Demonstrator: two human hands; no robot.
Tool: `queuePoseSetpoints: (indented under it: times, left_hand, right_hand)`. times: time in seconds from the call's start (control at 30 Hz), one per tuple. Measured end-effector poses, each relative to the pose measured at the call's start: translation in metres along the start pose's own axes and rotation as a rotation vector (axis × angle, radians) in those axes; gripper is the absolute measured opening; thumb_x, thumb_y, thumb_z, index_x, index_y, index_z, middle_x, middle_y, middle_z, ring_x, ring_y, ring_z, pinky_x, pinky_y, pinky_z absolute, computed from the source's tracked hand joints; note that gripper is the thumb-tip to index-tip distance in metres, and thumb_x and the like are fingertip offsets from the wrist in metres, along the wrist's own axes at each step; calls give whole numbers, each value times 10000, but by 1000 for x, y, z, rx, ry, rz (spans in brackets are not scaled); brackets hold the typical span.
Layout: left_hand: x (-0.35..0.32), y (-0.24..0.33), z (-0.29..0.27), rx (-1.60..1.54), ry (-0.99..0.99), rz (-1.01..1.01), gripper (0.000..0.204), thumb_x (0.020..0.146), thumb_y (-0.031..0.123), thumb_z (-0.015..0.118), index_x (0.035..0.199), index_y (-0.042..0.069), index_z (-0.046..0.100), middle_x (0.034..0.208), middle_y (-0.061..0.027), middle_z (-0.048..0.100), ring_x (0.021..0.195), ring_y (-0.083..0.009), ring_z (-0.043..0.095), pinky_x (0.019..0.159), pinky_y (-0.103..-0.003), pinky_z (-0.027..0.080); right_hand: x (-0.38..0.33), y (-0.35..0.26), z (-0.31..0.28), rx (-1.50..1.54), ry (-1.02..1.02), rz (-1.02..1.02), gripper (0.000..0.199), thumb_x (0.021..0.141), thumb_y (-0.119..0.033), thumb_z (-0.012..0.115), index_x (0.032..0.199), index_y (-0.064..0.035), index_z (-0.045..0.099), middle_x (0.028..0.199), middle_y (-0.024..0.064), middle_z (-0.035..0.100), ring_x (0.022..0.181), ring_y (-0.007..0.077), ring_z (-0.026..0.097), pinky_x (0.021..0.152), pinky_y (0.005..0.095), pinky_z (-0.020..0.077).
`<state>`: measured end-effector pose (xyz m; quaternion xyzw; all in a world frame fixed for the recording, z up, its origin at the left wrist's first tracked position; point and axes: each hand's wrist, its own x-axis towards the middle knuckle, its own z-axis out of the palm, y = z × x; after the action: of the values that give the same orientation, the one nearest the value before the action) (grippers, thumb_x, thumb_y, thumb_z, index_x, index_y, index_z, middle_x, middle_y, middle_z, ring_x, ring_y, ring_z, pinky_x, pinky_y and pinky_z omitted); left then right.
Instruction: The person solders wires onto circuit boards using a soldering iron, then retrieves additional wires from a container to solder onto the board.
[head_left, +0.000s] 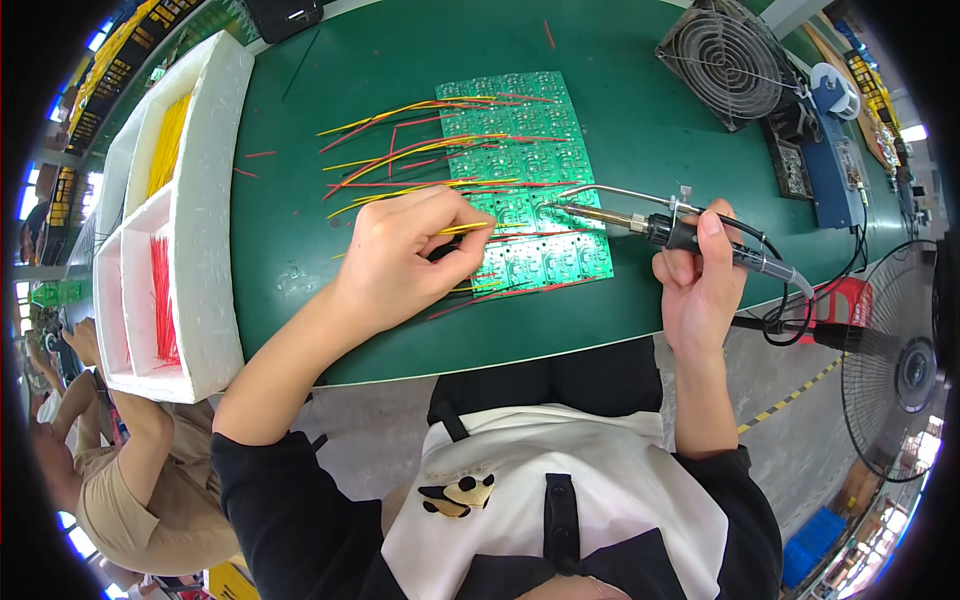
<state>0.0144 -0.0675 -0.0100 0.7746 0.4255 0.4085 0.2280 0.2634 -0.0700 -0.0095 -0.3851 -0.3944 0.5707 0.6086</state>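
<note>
My left hand [415,245] pinches a yellow wire [463,229] between thumb and forefinger, over the lower left part of a green circuit board panel [548,125]. Red, yellow and dark wires [400,150] stick out from the panel's left side in several rows. My right hand [705,265] is wrapped round a soldering iron [670,232] with a thin metal solder feed tube fixed above it. The iron's tip and the tube's end meet close together over the right half of the panel. Whether the tip touches a pad I cannot tell.
A white foam box [205,250] with yellow and red wires in compartments stands at the left. At the back right are a square fan [728,60], a blue soldering station [838,150] and a white solder spool [835,90]. A floor fan [905,375] stands right; a co-worker [150,490] sits left.
</note>
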Motion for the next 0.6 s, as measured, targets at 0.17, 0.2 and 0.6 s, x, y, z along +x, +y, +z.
queuePoseSetpoints:
  times: [0.17, 0.2, 0.6]
  left_hand:
    - [-1, -1, -1, 5, -15, 7, 97, 681, -39, 652, 755, 21, 636, 622, -16, 571, 434, -52, 365, 398, -207, 252]
    - [0, -2, -1, 10, -14, 18, 97, 682, -40, 652, 757, 21, 637, 627, -17, 577, 432, -52, 363, 397, -206, 253]
    - [-1, -3, -2, 44, -30, 8, 77, 680, -46, 656, 737, 3, 638, 646, -37, 606, 462, -58, 448, 403, -193, 303]
  right_hand:
    - [-1, 2, 3, -31, 3, -3, 219, 896, -205, 498, 747, -80, 398, 545, -30, 346, 434, 29, 251, 405, 212, 198]
    - [-2, 3, 4, -92, 6, -13, 221, 905, -233, 477, 757, -90, 397, 500, -45, 302, 422, 32, 214, 404, 215, 171]
    - [-3, 3, 7, -141, -45, -35, 222, 906, -223, 479, 751, -87, 397, 509, -50, 311, 428, 21, 229, 402, 206, 178]
